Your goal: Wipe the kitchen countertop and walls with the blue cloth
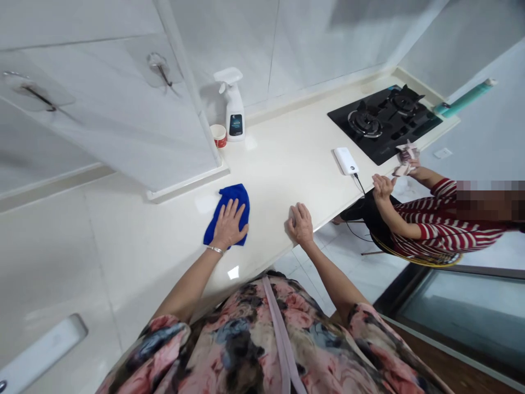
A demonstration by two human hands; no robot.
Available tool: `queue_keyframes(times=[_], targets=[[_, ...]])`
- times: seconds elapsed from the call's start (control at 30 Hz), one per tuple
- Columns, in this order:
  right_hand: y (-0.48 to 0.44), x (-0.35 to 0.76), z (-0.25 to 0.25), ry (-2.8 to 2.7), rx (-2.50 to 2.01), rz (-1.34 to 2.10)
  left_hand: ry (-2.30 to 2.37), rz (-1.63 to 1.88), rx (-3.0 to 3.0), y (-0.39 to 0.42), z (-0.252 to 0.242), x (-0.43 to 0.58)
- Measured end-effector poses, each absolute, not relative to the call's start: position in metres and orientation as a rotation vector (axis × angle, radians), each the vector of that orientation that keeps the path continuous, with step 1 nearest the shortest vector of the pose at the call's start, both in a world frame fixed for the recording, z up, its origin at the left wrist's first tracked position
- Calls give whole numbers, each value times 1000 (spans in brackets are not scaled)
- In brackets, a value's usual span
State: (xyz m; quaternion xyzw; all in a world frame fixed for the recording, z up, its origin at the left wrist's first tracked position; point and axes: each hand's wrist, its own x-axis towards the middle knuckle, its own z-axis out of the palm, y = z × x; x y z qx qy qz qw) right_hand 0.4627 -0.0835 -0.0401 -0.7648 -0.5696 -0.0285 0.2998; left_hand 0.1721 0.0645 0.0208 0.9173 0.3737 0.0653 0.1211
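Note:
My left hand (228, 225) lies flat with spread fingers on a blue cloth (229, 210) on the white countertop (287, 164); a silver bracelet circles that wrist. My right hand (301, 223) rests on the counter near its front edge, fingers curled slightly and lying down, holding nothing. The cloth is crumpled and lies partly under my left palm.
A white spray bottle (234, 106) and a small red-and-white cup (219, 135) stand at the back by the wall. A white power bank (345, 160) with a cable lies beside a black gas hob (383, 120). A person in a striped top (435, 224) stands at right, holding crumpled paper.

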Motion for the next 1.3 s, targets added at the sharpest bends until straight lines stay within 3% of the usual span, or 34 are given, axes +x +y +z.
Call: queue_keyframes(times=[0.23, 0.5, 0.93, 1.3], targets=[[-85, 466, -44, -1549, -2020, -45, 765, 191, 2691, -11, 18, 194], [-89, 469, -44, -1324, -1891, -34, 597, 182, 2699, -45, 18, 226], [-86, 466, -41, -1171, -1919, -18, 637, 172, 2694, -26, 13, 297], [-87, 470, -51, -1232, -1868, -61, 557, 262, 2710, -8, 10, 271]])
